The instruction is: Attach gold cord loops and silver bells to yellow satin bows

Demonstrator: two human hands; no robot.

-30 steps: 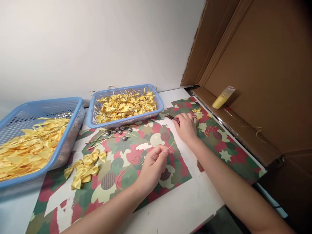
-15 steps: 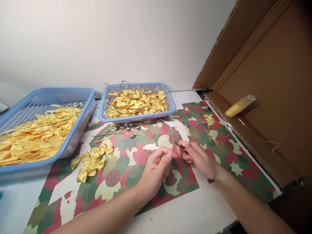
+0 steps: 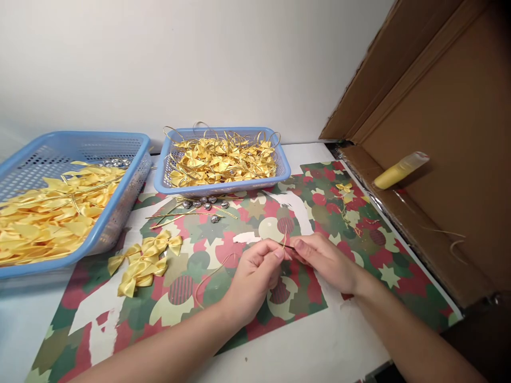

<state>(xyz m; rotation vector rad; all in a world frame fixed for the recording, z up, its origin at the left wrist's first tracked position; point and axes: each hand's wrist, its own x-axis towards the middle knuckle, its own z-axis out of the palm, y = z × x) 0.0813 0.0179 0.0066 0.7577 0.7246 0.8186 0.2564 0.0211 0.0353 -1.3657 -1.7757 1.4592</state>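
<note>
My left hand [image 3: 255, 274] pinches a thin gold cord [image 3: 285, 234] between thumb and fingertips; one end sticks up above the grip, and a longer tail [image 3: 211, 274] curves over the patterned sheet to the left. Closed around a thin dark pointed tool [image 3: 290, 247], my right hand [image 3: 331, 263] brings its tip to the cord at the left fingertips. Most of the tool is hidden by the fingers, so its kind is unclear. Left of my hands lies a small heap of yellow ribbon bows [image 3: 146, 260]. Silver bells [image 3: 208, 206] and gold cords [image 3: 179, 215] lie farther back.
A blue basket [image 3: 217, 188] at the back holds yellow bows with gold loops. Another blue basket [image 3: 99, 239] at the left holds yellow bows, cords and bells. On the right, a cardboard panel [image 3: 435, 122] bears a yellow tube [image 3: 399, 171]; a single bow [image 3: 344, 188] lies nearby.
The right hand has turned, and the dark tool's tip now sits lower, against the cord at the left fingertips. The left hand keeps its pinch. The view has shifted slightly.
</note>
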